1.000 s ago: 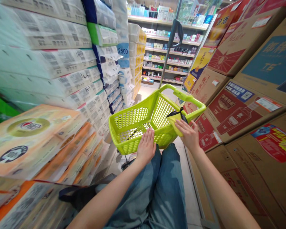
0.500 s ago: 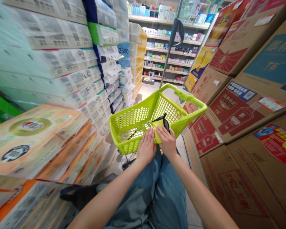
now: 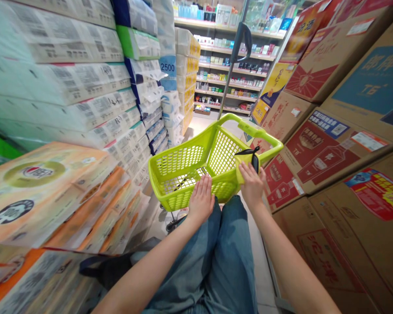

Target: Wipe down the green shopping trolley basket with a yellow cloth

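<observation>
A lime-green shopping basket (image 3: 180, 159) with perforated walls stands in front of my knees, its handle loop rising at the far right. My left hand (image 3: 201, 196) lies over the near rim, fingers stretched out flat and close together, with nothing visible in it. Toward the right end of the same rim, my right hand (image 3: 251, 183) holds a yellow cloth (image 3: 239, 168) with black trim and a dark loop. The fingers press the cloth against the rim. What lies under both palms is hidden. Inside the basket, only the slatted bottom shows.
Stacked tissue packs (image 3: 94, 83) line the left side, with orange-and-cream packs (image 3: 49, 183) nearer to me. Cardboard cartons (image 3: 340, 205) are piled along the right. Ahead, a dark door handle (image 3: 244, 41) stands before shelves of small goods (image 3: 245, 80).
My right hand has slid right along the basket rim, taking the yellow cloth with it, away from my left hand. The left hand stays in nearly the same place.
</observation>
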`<state>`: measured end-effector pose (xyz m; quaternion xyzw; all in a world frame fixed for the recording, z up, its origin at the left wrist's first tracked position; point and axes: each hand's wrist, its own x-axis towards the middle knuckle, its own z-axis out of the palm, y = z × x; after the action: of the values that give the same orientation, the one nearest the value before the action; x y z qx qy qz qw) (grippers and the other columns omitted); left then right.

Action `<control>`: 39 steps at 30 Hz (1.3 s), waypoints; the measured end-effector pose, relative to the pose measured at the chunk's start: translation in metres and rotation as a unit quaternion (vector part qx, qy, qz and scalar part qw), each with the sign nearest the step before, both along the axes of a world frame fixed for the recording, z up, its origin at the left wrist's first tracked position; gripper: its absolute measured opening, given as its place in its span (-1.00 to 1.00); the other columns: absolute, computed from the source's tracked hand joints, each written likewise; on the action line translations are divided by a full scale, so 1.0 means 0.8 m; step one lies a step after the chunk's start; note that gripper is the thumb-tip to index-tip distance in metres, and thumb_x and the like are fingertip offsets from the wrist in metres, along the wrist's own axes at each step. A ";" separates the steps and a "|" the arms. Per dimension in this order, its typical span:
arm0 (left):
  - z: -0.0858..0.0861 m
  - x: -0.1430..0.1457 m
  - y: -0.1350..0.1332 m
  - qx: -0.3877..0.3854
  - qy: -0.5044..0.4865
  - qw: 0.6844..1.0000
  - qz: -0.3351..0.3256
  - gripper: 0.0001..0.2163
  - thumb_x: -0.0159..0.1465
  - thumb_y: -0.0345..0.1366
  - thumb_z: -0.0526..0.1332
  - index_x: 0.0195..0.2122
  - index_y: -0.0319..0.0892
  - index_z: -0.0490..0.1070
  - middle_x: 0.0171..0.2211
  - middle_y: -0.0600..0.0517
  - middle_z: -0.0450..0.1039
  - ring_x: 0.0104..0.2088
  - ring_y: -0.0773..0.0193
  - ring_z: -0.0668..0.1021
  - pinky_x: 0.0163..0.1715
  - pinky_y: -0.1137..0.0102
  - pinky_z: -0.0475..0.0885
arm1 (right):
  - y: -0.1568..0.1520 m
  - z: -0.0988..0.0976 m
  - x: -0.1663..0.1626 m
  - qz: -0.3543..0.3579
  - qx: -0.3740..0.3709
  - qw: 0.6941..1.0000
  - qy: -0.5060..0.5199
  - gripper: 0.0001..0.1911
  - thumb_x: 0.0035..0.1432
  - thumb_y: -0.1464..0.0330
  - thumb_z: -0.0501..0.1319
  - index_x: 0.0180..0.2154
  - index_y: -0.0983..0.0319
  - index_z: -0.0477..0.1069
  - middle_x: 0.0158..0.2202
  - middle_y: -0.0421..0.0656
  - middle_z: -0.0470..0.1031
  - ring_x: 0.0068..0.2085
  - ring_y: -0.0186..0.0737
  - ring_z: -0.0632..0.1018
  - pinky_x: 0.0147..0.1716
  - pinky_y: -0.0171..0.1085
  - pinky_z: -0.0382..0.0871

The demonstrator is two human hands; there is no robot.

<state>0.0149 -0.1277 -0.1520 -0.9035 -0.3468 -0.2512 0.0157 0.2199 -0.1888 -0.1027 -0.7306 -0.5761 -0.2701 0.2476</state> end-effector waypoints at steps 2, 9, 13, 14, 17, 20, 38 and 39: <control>0.001 0.000 0.000 -0.001 0.002 1.000 0.001 -0.35 0.38 -0.25 -0.02 0.43 -0.35 -0.21 0.44 -0.13 -0.14 0.44 0.12 -0.07 0.40 0.15 -0.03 | 0.009 -0.019 -0.050 0.051 -0.019 0.998 0.018 -0.24 0.01 0.63 0.04 0.26 0.14 0.27 0.25 -0.13 0.38 0.29 -0.05 0.36 0.26 0.02 0.14; 0.003 -0.003 0.001 0.002 0.001 1.000 -0.006 -0.32 0.36 -0.28 -0.01 0.44 -0.33 -0.28 0.44 -0.14 -0.15 0.44 0.12 -0.07 0.39 0.14 -0.02 | 0.004 -0.020 -0.062 0.157 -0.097 0.983 -0.018 -0.27 0.06 0.63 0.05 0.26 0.15 0.28 0.29 -0.19 0.32 0.33 -0.13 0.31 0.30 -0.07 0.21; 0.001 -0.002 0.002 0.008 0.004 1.000 -0.004 -0.33 0.38 -0.26 -0.02 0.43 -0.34 -0.27 0.44 -0.14 -0.15 0.44 0.11 -0.06 0.39 0.14 -0.02 | -0.011 0.022 0.040 0.120 -0.087 0.987 -0.059 -0.37 0.11 0.60 0.08 0.20 0.15 0.36 0.27 -0.17 0.36 0.31 -0.10 0.33 0.32 -0.03 0.18; 0.000 -0.002 0.002 0.009 0.004 1.000 -0.004 -0.34 0.38 -0.25 -0.02 0.43 -0.35 -0.26 0.44 -0.14 -0.15 0.44 0.11 -0.06 0.39 0.14 -0.03 | -0.012 0.031 0.062 0.091 -0.070 0.992 -0.057 -0.40 0.12 0.58 0.09 0.18 0.16 0.39 0.25 -0.15 0.38 0.30 -0.07 0.35 0.31 -0.01 0.19; 0.000 -0.001 0.002 0.009 0.008 1.000 -0.001 -0.35 0.39 -0.23 -0.02 0.43 -0.37 -0.21 0.45 -0.13 -0.16 0.44 0.12 -0.08 0.40 0.16 -0.04 | -0.009 0.043 0.090 0.018 -0.021 0.999 -0.034 -0.44 0.10 0.58 0.10 0.14 0.20 0.43 0.21 -0.09 0.43 0.27 0.00 0.39 0.28 0.04 0.24; 0.001 -0.001 0.001 0.008 0.011 1.000 0.002 -0.35 0.39 -0.22 -0.01 0.42 -0.39 -0.18 0.44 -0.14 -0.16 0.44 0.12 -0.09 0.40 0.17 -0.05 | 0.004 0.027 0.053 0.000 -0.002 1.000 -0.008 -0.34 0.01 0.63 0.07 0.17 0.23 0.40 0.21 -0.06 0.42 0.28 0.03 0.38 0.28 0.07 0.25; 0.001 -0.003 0.004 0.020 0.022 1.000 -0.004 -0.37 0.42 -0.18 -0.05 0.42 -0.38 -0.18 0.45 -0.13 -0.18 0.44 0.14 -0.09 0.40 0.18 -0.03 | -0.011 -0.001 0.032 0.126 -0.068 0.984 -0.104 -0.33 0.18 0.62 -0.03 0.30 0.20 0.23 0.32 -0.14 0.27 0.34 -0.09 0.28 0.32 -0.02 0.19; 0.001 -0.003 0.004 0.021 0.021 1.000 -0.005 -0.37 0.43 -0.16 -0.05 0.43 -0.38 -0.19 0.45 -0.13 -0.18 0.44 0.14 -0.10 0.39 0.18 -0.02 | -0.013 0.004 0.049 0.099 -0.055 0.988 -0.101 -0.34 0.18 0.62 -0.02 0.29 0.19 0.23 0.32 -0.13 0.27 0.34 -0.08 0.28 0.32 -0.01 0.18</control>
<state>0.0126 -0.1242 -0.1513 -0.9098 -0.3366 -0.2393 0.0406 0.2588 -0.1995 -0.0991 -0.6513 -0.6820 -0.2843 0.1729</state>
